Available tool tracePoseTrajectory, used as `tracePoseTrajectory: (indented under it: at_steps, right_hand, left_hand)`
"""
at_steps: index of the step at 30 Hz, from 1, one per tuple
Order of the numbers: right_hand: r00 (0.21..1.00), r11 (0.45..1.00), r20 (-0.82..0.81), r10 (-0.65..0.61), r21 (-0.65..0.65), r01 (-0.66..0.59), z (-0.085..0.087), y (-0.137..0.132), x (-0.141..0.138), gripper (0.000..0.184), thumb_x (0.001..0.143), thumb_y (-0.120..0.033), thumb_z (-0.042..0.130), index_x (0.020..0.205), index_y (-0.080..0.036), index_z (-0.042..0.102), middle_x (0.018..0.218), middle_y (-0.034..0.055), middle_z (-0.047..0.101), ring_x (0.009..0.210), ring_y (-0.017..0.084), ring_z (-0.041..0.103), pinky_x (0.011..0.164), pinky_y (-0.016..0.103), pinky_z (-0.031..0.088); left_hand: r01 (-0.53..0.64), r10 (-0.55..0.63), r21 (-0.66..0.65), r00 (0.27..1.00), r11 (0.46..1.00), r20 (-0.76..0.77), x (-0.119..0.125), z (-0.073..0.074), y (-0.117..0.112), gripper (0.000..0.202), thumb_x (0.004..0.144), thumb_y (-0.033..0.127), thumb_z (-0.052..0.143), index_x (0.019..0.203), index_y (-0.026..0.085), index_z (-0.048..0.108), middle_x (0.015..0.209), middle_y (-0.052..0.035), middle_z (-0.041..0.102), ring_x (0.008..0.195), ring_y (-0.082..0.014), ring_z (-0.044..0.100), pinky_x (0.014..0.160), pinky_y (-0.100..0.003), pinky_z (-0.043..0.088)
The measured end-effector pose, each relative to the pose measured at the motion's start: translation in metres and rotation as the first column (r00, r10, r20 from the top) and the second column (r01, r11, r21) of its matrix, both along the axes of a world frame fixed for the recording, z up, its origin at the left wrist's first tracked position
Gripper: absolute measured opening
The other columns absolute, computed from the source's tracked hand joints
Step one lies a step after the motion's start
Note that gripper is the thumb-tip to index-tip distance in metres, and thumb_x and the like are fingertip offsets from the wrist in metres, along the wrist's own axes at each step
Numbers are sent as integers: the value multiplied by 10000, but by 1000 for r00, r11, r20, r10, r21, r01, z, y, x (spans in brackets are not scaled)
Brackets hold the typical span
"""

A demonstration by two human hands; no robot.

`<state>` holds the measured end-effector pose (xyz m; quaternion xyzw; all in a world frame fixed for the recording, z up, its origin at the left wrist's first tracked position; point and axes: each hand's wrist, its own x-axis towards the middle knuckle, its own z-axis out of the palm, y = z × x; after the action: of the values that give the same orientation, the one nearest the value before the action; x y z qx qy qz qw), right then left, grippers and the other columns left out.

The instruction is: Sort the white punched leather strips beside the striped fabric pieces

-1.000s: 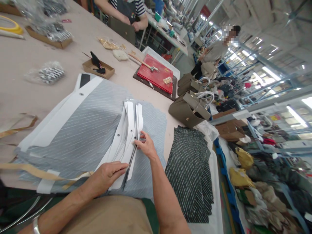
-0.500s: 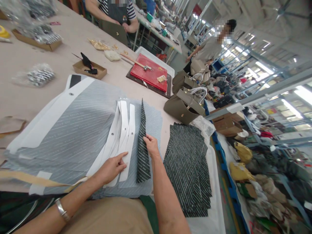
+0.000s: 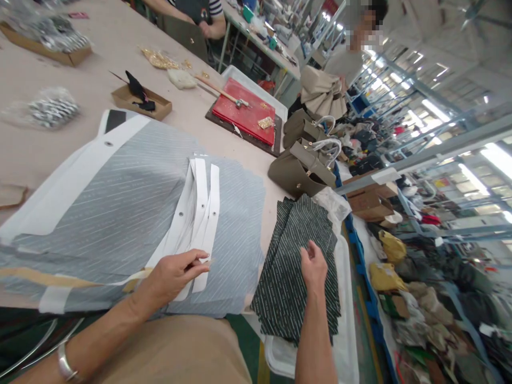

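Observation:
Above the white strip (image 3: 214, 192) with a metal snap, my left hand (image 3: 176, 274) has its thumb and fingertips drawn together; what is between them, if anything, is too small to make out. Under and beside it lie grey-blue striped lining pieces (image 3: 240, 224), with more white strips fanned on top. My right hand (image 3: 314, 269) hovers over or touches the stack of dark striped lining fabric (image 3: 288, 256) at the right, its thumb and fingers slightly apart. A larger grey lining pile (image 3: 120, 181) with a white band lies to the left.
The fabric stack rests on a white tray (image 3: 350, 341). Olive handbags (image 3: 300, 170) stand beyond it. Further back are a red board (image 3: 244, 112) with a hammer (image 3: 228, 96), and a cardboard tray (image 3: 160, 109). A co-worker (image 3: 216, 21) sits across the table; another person (image 3: 348, 64) carries beige bags.
My right hand has moved right, and the dark lining piece it held now lies on the dark stack. My left hand's pointing finger has drawn in to the thumb. The standing person has raised the bags.

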<state>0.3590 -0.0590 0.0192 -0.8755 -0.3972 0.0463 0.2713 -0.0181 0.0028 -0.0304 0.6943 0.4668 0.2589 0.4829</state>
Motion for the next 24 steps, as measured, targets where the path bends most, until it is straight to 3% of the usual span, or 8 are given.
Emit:
tracePoseTrajectory:
  at_steps: [2,5,8,10,12,15,17,24]
  right_hand:
    - [922,950,-232,311,115,-292,6,8,-55,341,865,-371,560,1101,-159,688,1065,133,722,947,240,688,877,373,537]
    - [643,696,-269,717,218,-684,14,23,-134,225,879,-282,611,1083,-233,692,1008,63,721,898,191,667,830,321,535]
    - [470,494,-158,869,197,-847,16,33,-177,233,910,-224,587,1125,-249,673,1035,64,708,961,192,643,870,323,508]
    - [408,421,-110,906,152,-894,14,37,-185,181,933,-227,563,1067,-232,685,996,71,708,938,193,639,851,316,500]
    - [377,386,-92,922,121,-915,10,40,-186,150,940,-226,549,998,-215,687,930,69,705,884,188,637,810,302,496]
    - [383,391,-99,918,74,-917,1,45,-189,134,921,-202,542,932,-208,676,837,55,682,818,180,625,758,284,485]
    - [415,425,-126,901,65,-903,-5,48,-195,131,900,-192,541,887,-210,670,781,39,660,758,170,610,718,275,478]
    - [597,712,-414,687,222,-666,-25,68,-223,103,815,-210,575,749,-212,654,702,-6,647,634,130,592,640,242,487]
  left_hand:
    - [46,-44,67,999,997,-27,0,1,1,273,854,475,599,950,245,709,818,18,759,732,-156,693,695,-227,493]
    - [114,-106,138,992,984,-68,0,3,4,287,887,489,557,876,239,699,816,11,754,742,-161,691,696,-234,489]
    - [149,-134,185,987,971,-89,-2,7,6,325,920,492,513,813,230,674,736,15,717,679,-149,663,654,-231,472]
    - [161,-145,211,985,964,-89,-4,9,6,340,940,479,490,799,224,665,717,12,700,659,-145,648,647,-232,465]
    - [163,-148,237,986,958,-81,-7,11,6,349,956,461,474,796,216,663,721,4,694,662,-147,643,657,-237,463]
    - [140,-126,234,989,962,-77,-10,11,6,340,961,443,470,797,214,661,733,-5,690,681,-153,638,670,-246,462]
    - [120,-108,203,992,972,-69,-12,10,7,319,960,421,471,800,218,658,747,-6,692,700,-154,638,664,-245,457]
    - [-128,129,171,992,977,2,-16,13,14,271,940,393,500,815,206,651,721,1,677,646,-142,610,632,-243,433]
